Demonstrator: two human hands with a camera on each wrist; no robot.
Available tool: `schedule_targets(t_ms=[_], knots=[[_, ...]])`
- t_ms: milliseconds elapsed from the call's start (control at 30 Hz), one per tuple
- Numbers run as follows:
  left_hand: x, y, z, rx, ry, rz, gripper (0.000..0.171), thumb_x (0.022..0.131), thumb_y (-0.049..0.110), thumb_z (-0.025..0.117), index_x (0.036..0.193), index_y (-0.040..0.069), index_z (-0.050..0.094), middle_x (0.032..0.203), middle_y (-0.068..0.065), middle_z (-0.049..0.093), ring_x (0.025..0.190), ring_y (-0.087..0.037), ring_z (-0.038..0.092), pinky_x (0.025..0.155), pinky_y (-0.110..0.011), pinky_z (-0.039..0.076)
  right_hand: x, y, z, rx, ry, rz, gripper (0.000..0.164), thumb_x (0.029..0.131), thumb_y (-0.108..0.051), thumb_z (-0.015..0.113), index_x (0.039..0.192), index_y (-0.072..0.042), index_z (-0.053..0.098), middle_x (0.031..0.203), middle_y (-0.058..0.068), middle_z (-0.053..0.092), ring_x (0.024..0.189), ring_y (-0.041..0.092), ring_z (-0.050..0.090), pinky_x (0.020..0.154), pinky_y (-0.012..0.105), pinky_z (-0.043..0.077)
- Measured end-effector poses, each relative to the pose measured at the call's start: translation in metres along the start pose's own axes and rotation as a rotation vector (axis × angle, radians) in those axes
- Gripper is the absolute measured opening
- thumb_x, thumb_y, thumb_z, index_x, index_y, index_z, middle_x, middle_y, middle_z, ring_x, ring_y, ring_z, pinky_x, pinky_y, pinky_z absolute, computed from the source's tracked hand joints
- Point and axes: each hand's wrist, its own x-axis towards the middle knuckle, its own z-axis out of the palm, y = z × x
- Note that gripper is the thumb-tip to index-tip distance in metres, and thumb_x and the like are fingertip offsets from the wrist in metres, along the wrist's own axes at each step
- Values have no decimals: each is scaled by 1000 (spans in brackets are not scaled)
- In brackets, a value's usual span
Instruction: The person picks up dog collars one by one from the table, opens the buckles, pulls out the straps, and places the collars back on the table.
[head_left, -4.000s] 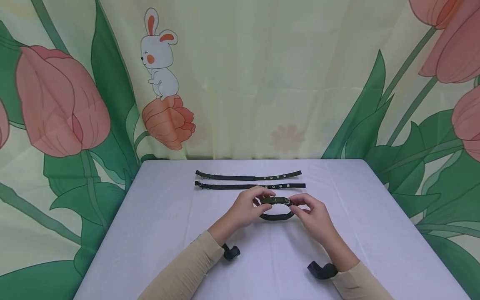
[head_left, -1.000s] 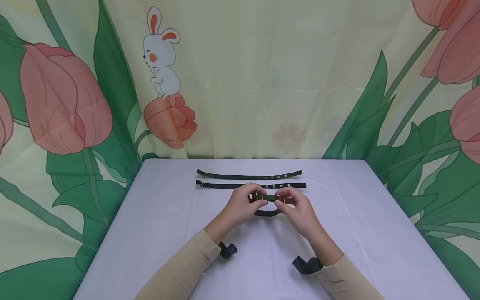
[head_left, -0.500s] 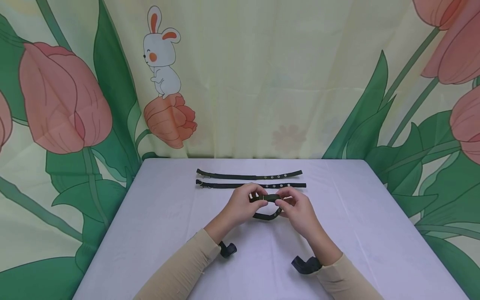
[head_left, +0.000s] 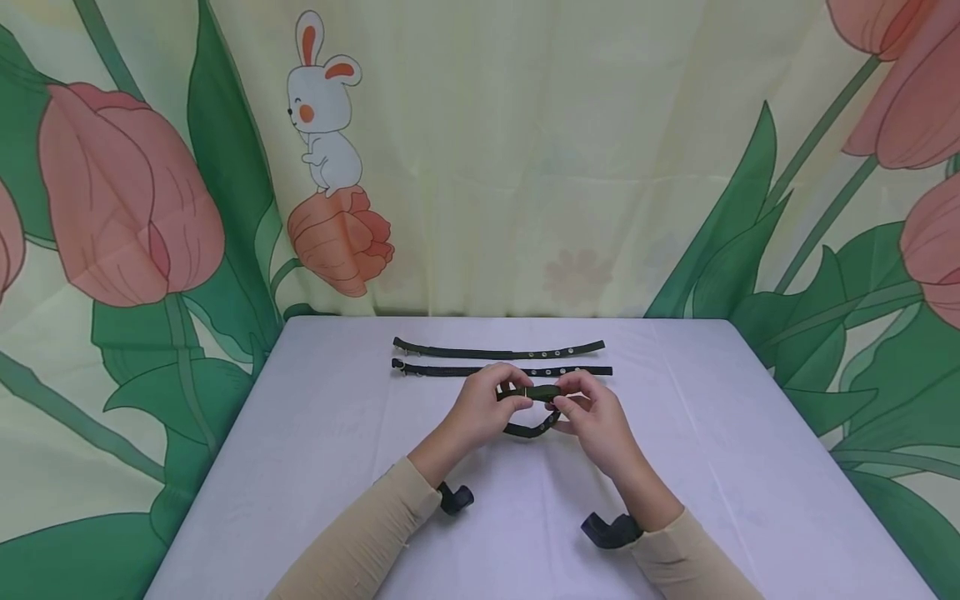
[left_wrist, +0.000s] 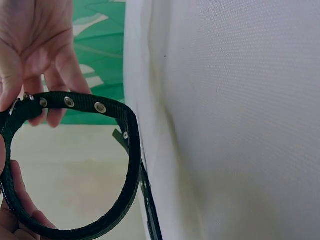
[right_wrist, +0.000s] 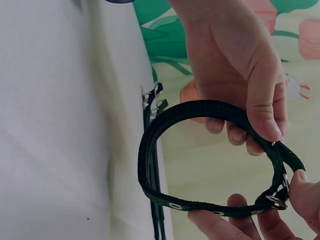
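Note:
A dark green webbing collar (head_left: 528, 431) is bent into a loop between both hands, above the table. My left hand (head_left: 480, 408) pinches its upper left part, near a narrow keeper. My right hand (head_left: 596, 417) pinches the upper right part, thumb and fingers over the buckle area. A metal D-ring (right_wrist: 276, 201) and buckle show beside the right fingers in the right wrist view, where a short stretch of strap bulges outward between the two thumbs. Metal eyelets (left_wrist: 100, 107) line the strap near the right hand in the left wrist view.
Two similar collars lie straight across the table's far part: a green one (head_left: 472, 353) behind and a black one (head_left: 442, 372) nearer. The white-covered table (head_left: 322, 467) ends at a printed curtain (head_left: 487, 167). Black camera mounts (head_left: 611, 531) sit at both wrists.
Since the oldest frame both hands have shifted left and come closer together. The right fingers now cover the metal ring seen earlier, and the loop's lower right part slants with eyelets showing.

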Motion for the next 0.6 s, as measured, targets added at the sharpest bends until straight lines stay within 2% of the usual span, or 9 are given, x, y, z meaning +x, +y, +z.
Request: schedule_targets(t_ms=[367, 600], knots=[[-1, -1, -2, -13, 13, 21, 21, 91, 10, 86, 109, 16, 76, 100, 2, 71, 86, -11, 59, 70, -22, 50, 0, 2, 3, 41, 7, 17, 18, 109, -1, 57, 127, -2, 56, 134, 21, 58, 120, 29, 74, 88, 44, 66], [-1, -2, -4, 3, 12, 22, 22, 92, 11, 85, 110, 18, 75, 102, 3, 71, 87, -12, 59, 72, -24, 50, 2, 2, 3, 39, 4, 14, 22, 109, 0, 57, 130, -3, 56, 138, 26, 59, 120, 29, 74, 88, 43, 66]])
